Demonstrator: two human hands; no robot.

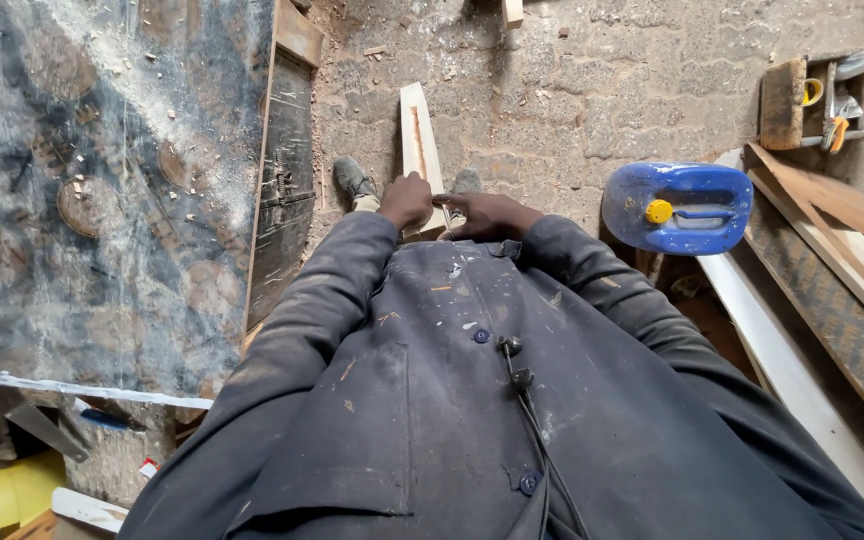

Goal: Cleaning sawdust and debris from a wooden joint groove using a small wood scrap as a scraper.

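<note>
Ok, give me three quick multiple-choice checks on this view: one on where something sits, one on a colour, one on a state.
1. Where is the blue plastic jerrycan?
A. Right of the person
B. On the patterned bench top
C. Between the feet

2. What colour is its cap?
A. Red
B. Yellow
C. Black

3. How do the left hand and right hand stand to the long pale wooden plank?
A. Both clear of it
B. Only the right is on it
C. Both at its near end

Answers: 1 A, it lies on the floor at the right. 2 B, the round cap is yellow. 3 C, both hands meet at the plank's near end.
</note>
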